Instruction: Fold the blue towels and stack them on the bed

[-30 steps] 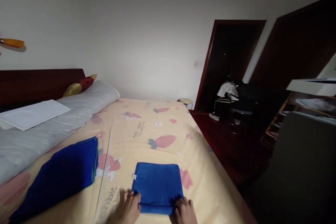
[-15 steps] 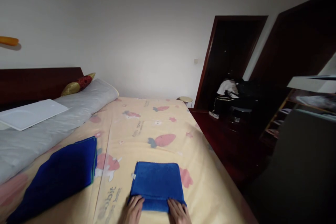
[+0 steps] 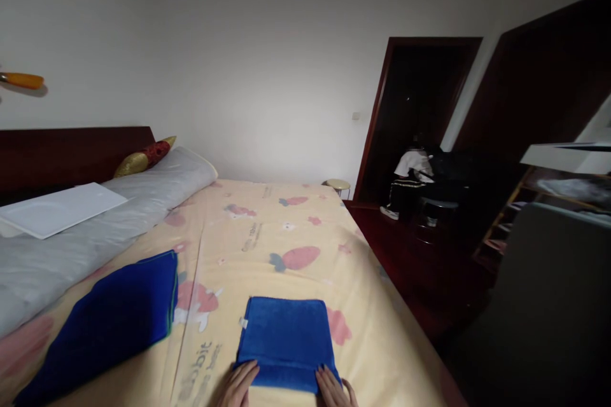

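Observation:
A blue cloth (image 3: 286, 331) with a small white tag on its left edge lies on the bed, a narrow strip folded over along its near side. Resting on the near left corner of that strip is my left hand (image 3: 237, 386), fingers stretched out and close together. My right hand (image 3: 335, 389) lies on the near right corner with its fingers extended. Both palms are partly cut off by the bottom of the frame. To the left, a larger dark blue cloth (image 3: 109, 324) with a green edge lies flat.
The bed's patterned sheet (image 3: 267, 229) spreads around the cloths. A grey bolster (image 3: 157, 184) runs along the headboard (image 3: 57, 156), bearing a white board (image 3: 62, 206). Beyond the bed are a round stool (image 3: 338, 184) and a seated person (image 3: 413, 168). Shelving (image 3: 548, 181) stands at right.
My right hand has slid slightly to the right along the fold. My left hand has shifted slightly left. The fold still lies in place, and the camera view has tilted a little.

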A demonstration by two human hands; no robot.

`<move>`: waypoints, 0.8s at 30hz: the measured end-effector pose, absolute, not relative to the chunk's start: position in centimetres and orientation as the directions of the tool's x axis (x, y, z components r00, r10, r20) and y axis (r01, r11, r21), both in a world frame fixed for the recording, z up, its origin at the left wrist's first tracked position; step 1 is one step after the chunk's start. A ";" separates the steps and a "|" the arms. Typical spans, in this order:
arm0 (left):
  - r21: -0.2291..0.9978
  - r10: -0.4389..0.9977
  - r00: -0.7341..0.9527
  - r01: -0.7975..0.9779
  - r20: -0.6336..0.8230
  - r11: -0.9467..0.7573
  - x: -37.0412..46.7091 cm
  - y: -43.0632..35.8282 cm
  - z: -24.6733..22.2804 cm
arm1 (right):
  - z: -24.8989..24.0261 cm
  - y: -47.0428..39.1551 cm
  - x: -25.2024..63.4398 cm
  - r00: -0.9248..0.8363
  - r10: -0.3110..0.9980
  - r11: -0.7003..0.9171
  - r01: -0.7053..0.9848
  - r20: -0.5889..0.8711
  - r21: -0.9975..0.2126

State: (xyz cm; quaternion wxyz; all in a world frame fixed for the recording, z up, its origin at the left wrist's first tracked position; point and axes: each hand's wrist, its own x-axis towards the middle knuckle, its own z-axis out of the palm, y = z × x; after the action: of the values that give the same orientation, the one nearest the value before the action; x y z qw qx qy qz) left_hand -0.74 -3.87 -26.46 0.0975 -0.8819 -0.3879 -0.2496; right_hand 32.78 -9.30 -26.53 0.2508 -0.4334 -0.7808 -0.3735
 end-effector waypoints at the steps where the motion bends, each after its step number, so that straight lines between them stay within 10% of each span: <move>1: 0.039 0.659 0.567 0.743 0.494 -0.668 -1.0 -3.7 -26.2 | -26.4 -9.4 33.3 -0.490 0.503 0.342 0.869 0.712 0.357; 10: 0.175 0.941 0.312 0.927 0.128 -0.331 3.1 -2.8 -23.5 | -26.0 -7.4 31.5 -0.112 0.772 0.227 0.968 0.626 -0.107; 15: 0.081 0.965 0.225 0.968 0.137 -0.237 4.8 -3.4 -25.1 | -27.3 -7.1 29.2 -0.018 0.683 0.100 0.993 0.730 -0.069; 24: 0.021 0.616 0.600 0.708 0.510 -0.706 4.5 -3.7 -26.6 | -29.5 -6.7 25.7 -0.354 0.440 0.448 0.883 0.825 0.140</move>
State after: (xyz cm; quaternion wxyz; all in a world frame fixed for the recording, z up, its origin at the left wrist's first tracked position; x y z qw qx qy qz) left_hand 4.51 -3.69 -26.59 0.0920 -0.8897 -0.3720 -0.2480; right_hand 25.70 -6.69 -29.55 0.3699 -0.4316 -0.7662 -0.2997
